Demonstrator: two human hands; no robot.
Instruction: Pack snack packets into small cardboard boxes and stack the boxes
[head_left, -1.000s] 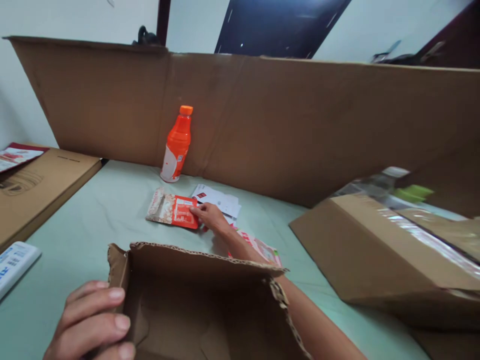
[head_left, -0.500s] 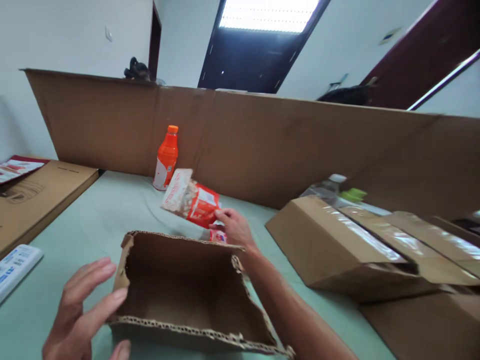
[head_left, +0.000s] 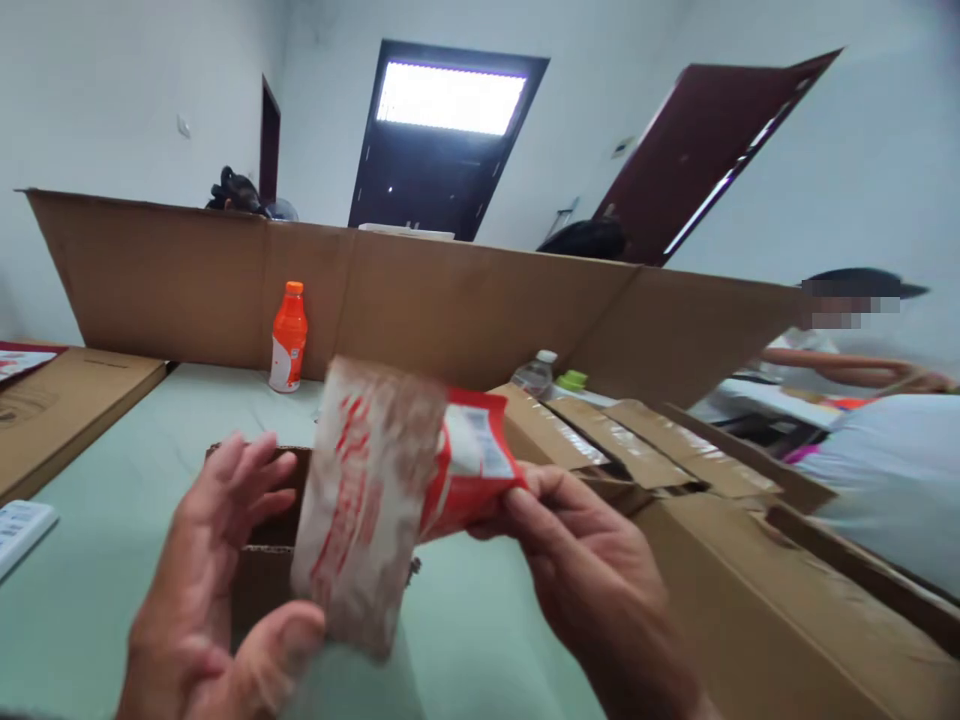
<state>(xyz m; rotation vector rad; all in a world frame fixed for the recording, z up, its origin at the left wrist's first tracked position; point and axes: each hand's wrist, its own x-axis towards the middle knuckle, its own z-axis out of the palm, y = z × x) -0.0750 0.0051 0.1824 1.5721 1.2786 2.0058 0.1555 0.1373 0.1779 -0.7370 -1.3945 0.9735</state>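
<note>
My right hand pinches the red end of a crumpled snack packet, holding it up over the table. The packet's other end is whitish with red lettering and slightly blurred. My left hand is open, fingers spread and thumb apart, close to the packet's pale left side; whether the thumb touches it I cannot tell. Behind the packet and my left hand stands an open-topped cardboard box, mostly hidden. An orange drink bottle stands upright farther back.
A tall cardboard panel runs along the back. Several cardboard boxes crowd the right side, with a clear bottle behind. At left lie a flat carton and a white item. A person in a cap is at far right.
My right hand has lifted the packet from beyond the box and brought it nearer, towards my left hand. My left hand has risen off the box's edge. The view has tilted up and turned right.
</note>
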